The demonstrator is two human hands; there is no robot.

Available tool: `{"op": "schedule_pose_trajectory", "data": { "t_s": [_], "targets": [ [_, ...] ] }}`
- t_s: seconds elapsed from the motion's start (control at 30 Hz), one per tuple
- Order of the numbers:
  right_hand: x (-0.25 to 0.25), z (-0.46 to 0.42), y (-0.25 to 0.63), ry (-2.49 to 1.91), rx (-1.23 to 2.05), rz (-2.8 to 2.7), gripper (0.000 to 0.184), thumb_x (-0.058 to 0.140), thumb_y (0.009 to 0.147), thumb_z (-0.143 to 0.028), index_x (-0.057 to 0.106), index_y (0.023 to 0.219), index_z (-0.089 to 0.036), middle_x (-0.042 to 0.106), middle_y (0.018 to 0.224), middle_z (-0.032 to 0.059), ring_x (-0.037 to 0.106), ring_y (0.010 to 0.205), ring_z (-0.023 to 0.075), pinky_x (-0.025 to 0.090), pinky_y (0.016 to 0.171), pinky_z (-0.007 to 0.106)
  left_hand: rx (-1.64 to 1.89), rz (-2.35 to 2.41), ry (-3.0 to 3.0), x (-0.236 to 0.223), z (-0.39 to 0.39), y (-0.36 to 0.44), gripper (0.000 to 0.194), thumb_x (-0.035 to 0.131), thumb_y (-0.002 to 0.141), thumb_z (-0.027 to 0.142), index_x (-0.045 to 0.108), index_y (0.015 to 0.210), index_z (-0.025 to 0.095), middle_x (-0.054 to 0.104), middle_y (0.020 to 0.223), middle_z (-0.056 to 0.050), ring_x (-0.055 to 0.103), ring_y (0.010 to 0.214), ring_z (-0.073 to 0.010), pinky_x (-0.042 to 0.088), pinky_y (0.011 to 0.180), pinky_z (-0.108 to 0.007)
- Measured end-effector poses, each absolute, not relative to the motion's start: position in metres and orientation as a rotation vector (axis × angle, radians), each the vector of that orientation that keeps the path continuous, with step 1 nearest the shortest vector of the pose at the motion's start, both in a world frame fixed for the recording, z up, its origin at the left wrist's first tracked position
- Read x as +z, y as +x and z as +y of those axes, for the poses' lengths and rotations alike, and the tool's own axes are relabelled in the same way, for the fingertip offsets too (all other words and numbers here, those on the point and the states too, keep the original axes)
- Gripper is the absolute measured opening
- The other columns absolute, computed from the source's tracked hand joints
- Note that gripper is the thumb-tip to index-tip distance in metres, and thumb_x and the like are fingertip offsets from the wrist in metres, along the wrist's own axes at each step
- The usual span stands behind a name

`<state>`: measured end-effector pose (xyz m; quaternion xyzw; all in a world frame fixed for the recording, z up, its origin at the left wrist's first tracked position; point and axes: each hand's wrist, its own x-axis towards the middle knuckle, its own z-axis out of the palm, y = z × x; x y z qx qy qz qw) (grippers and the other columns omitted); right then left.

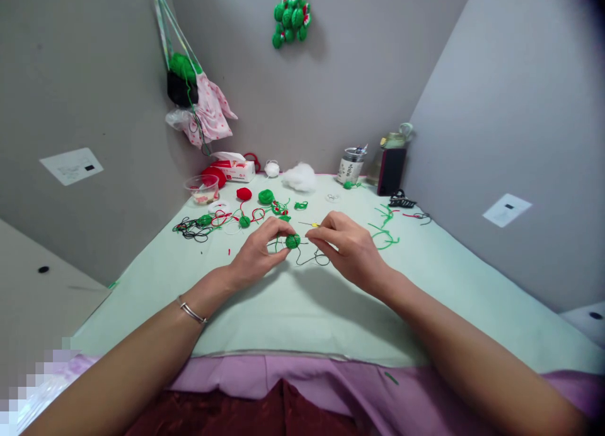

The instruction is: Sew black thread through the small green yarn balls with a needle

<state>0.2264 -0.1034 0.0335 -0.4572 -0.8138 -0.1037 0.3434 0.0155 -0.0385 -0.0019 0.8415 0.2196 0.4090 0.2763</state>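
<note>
My left hand (259, 250) pinches a small green crocheted ball (293, 241) between thumb and fingers, above the middle of the table. Dark yarn (309, 259) trails from the ball and loops toward the right. Close by on the right, my right hand (347, 244) is closed, thumb against index finger. A thin metal crochet hook with a yellow handle (314, 225) sticks out of its fingers toward the left. Between the right fingertips and the ball runs a fine light line; whether it is a needle or thread I cannot tell.
Left of my hands lie tangled black cord (193, 229) and small green pieces. Behind are a red yarn ball (244, 194), green yarn (266, 196), white stuffing (300, 177), a tissue box (241, 170) and a tin (350, 166). Green scraps (385, 237) lie on the right.
</note>
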Motion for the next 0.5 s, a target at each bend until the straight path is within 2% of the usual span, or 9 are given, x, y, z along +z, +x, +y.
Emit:
{"op": "schedule_pose_trajectory", "data": {
  "t_s": [0.27, 0.5],
  "targets": [
    [0.0322, -0.1025, 0.2259, -1.197, -0.339, -2.158, 0.025, 0.048, 0.096, -0.016, 0.070, 0.085, -0.019, 0.055, 0.079, 0.0057, 0.050, 0.073, 0.0150, 0.037, 0.062, 0.026, 1.121, 0.591, 2.311, -0.0036, -0.0395, 0.0172, 0.026, 0.057, 0.084, 0.009, 0.056, 0.106, 0.022, 0.058, 0.103, -0.006, 0.055, 0.097, -0.0184, 0.049, 0.083, -0.033],
    [0.0327, -0.1012, 0.2294, -1.192, -0.330, -2.226, 0.027, 0.047, 0.096, -0.012, 0.070, 0.084, -0.020, 0.052, 0.077, 0.0048, 0.047, 0.072, 0.0150, 0.036, 0.062, 0.026, 1.088, 0.537, 2.401, -0.0030, -0.0388, 0.0163, 0.029, 0.055, 0.083, 0.004, 0.057, 0.106, 0.021, 0.060, 0.103, -0.006, 0.056, 0.098, -0.0186, 0.046, 0.085, -0.034]
  ]
}}
